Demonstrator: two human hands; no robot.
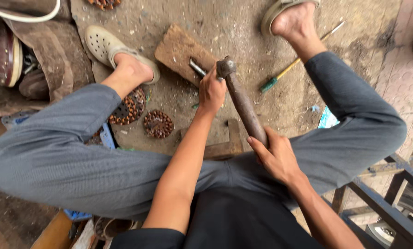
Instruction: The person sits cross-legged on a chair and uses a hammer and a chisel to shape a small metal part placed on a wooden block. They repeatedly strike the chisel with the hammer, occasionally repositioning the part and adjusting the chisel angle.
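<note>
Blue-and-white printed wrapper (327, 119) beside the right knee.

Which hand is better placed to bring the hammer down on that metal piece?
Right. The right hand grips the brown wooden-handled hammer, its head poised above the wooden block. The left hand is busy steadying the short grey metal rod.

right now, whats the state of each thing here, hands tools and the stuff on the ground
left hand: closed around a metal rod, holding it on the block
metal rod: tilted, tip on the wooden block
wooden block: flat on the dirt floor
right hand: gripping the hammer's handle end
hammer: head raised by the rod's top
screwdriver: lying untouched
copper-wound coils: lying loose on the floor
</note>
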